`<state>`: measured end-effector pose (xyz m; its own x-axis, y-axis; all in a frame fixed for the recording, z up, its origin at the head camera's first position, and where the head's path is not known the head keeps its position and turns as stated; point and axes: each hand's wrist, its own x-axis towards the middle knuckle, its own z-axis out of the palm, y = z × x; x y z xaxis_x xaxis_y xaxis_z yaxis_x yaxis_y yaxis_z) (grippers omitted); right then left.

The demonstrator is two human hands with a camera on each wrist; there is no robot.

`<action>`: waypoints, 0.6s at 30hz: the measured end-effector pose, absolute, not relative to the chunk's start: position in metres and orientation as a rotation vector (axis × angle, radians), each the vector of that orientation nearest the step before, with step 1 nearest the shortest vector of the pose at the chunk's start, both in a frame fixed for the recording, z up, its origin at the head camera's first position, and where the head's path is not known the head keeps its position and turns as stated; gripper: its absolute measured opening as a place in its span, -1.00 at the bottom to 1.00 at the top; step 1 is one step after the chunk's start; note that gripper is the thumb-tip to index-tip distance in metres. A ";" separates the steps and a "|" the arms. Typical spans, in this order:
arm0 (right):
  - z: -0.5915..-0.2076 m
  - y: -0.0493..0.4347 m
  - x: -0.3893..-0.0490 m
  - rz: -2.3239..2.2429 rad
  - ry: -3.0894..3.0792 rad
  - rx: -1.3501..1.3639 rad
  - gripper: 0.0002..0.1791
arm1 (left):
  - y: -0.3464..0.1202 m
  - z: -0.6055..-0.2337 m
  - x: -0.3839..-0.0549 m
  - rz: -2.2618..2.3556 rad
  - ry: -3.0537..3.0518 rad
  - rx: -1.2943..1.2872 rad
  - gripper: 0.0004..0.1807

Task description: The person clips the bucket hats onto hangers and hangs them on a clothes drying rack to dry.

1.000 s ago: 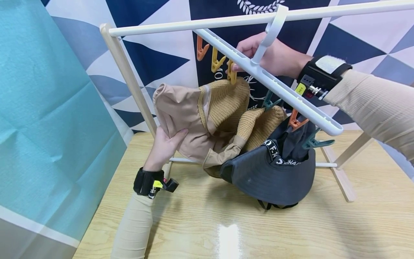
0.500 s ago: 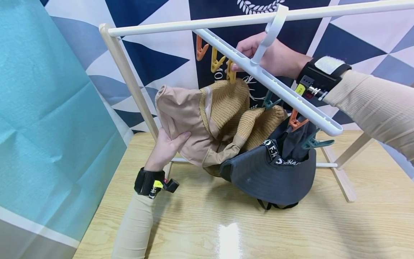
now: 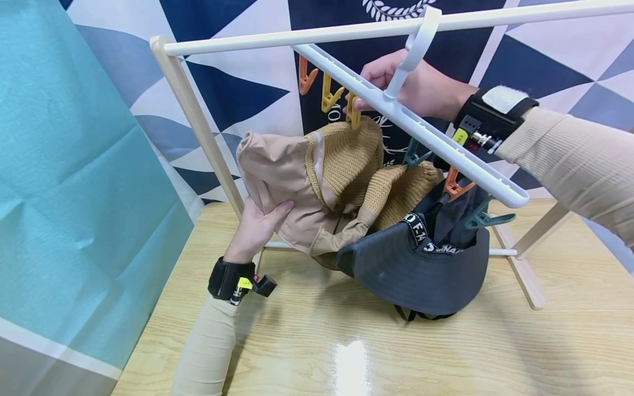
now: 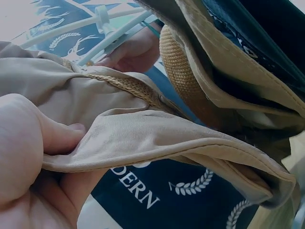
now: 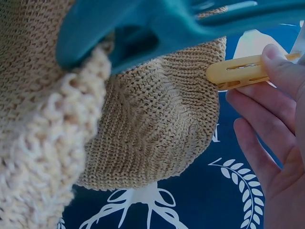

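Note:
In the head view my left hand (image 3: 252,228) pinches the beige cloth brim of a sun hat (image 3: 282,170) with a knitted tan crown. Its thumb lies on top of the cloth, fingers below, in the left wrist view. My right hand (image 3: 391,82) pinches a yellow clothespin (image 3: 353,110) on the white hanger (image 3: 426,129). The clothespin's tip meets the edge of the knitted crown (image 5: 162,119) in the right wrist view. A teal clothespin (image 5: 143,28) grips a nearer knitted edge there. A dark grey bucket hat (image 3: 421,269) hangs to the right from an orange clothespin (image 3: 454,187).
The hanger hooks over a white rail (image 3: 297,37) on a wooden-legged rack (image 3: 198,121). Another yellow clip (image 3: 331,96) and an orange clip (image 3: 306,77) dangle at its far end. A second teal clip (image 3: 487,219) sits at the near end. A wooden table (image 3: 406,352) lies below.
My left hand has shifted slightly right with the hat brim. The near end of the hanger and the grey hat have swung a little right. My right hand stays on the yellow clothespin.

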<state>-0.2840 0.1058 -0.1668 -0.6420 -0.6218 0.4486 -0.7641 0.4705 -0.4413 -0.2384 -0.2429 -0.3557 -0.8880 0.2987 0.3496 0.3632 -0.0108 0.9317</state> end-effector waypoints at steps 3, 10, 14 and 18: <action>-0.167 0.105 -0.284 0.922 -2.499 1.186 -0.89 | -0.244 -0.354 -0.236 -2.031 -2.217 -0.737 -0.60; -0.166 0.104 -0.284 0.928 -2.493 1.202 -0.90 | -0.244 -0.353 -0.235 -1.983 -2.247 -0.785 -0.59; -0.167 0.103 -0.284 0.953 -2.498 1.196 -0.89 | -0.246 -0.353 -0.235 -1.928 -2.309 -0.810 -0.56; -0.167 0.104 -0.283 0.960 -2.506 1.173 -0.88 | -0.247 -0.351 -0.234 -1.902 -2.361 -0.838 -0.58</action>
